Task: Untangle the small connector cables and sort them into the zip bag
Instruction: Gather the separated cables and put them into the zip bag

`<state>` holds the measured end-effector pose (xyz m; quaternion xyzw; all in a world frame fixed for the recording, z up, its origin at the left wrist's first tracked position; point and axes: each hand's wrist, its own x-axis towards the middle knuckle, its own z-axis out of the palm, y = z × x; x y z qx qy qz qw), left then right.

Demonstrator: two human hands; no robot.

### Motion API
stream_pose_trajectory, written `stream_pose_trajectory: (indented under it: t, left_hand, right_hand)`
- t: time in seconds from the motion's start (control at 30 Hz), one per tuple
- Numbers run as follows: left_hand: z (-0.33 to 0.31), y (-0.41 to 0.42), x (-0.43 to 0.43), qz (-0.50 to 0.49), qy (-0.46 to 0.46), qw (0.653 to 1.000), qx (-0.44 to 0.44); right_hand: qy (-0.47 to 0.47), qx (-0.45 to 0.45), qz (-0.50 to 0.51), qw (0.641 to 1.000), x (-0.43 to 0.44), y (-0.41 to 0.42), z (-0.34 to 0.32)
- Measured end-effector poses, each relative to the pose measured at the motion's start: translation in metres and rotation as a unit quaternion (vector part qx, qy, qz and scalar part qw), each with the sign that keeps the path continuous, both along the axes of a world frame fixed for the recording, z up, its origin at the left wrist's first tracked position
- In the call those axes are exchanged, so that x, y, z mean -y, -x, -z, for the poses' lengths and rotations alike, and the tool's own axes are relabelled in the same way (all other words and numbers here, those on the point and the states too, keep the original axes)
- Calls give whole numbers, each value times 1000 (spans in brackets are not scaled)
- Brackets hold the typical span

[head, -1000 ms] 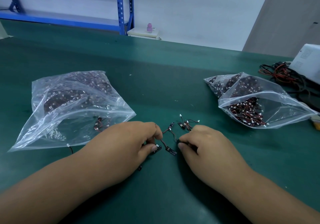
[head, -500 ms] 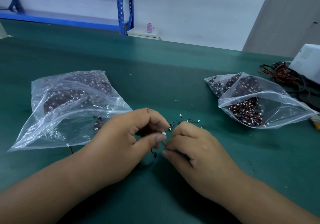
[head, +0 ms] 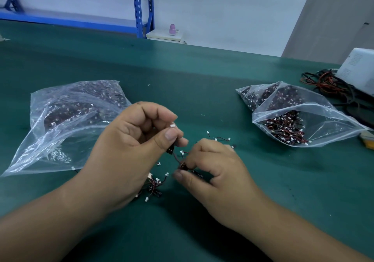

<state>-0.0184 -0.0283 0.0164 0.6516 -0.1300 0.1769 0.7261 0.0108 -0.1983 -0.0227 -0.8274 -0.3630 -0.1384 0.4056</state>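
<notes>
Left hand raised a bit off the worktop, fingers curled, thumb + index pinched shut on one end of a connector cable; white plug tip pokes out above the thumb, small black part hangs just below the pinch. Right hand lower + nearer, also curled, thumb + fingers pinched on the other end of same cable, at a small red/black connector. Thin dark wire runs between the 2 hands, slightly slack.

Loose cable tangle lies on the worktop under/just beside the left palm, near centre: red/black wires w/ white plugs, partly hidden by the hand. A few more loose cables on the worktop just beyond the right hand, white ends showing.

Left zip bag lies flat on the left, clear plastic, far half packed w/ dark cables, near half mostly see-through; can't tell if the zip is sealed. One white plug at its near edge by the left wrist. Right zip bag on the right, mouth open toward near side, cables piled inside; well apart from both hands.

Far right: pile of thicker black/red wires beside a white box. Blue rack + pink bottle behind the worktop, far side.
</notes>
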Motion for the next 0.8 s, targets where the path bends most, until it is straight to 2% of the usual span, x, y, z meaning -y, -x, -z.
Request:
stream_pose_trajectory:
  t: [0.1,0.3,0.5,0.67,0.8]
  left_hand:
    - [2,-4,-4,-27,-6,1000,-6]
    - [7,-5,-2,-18,-30,999,-37]
    - [9,-9,-9,-39,-96,988,-118]
    - [11,-10,-10,-59,-112,981,-147]
    - [11,-11,-10,-56,-92,983,-151]
  right_hand:
    - [64,90,38,993,12,-7,-2]
    - [128,128,59,982,25,-12,-2]
    - [93,127,78,984,29,-14,-2]
    - [49,104,120,986,31,-15,-1]
    - [58,93,148,983,33,-17,-1]
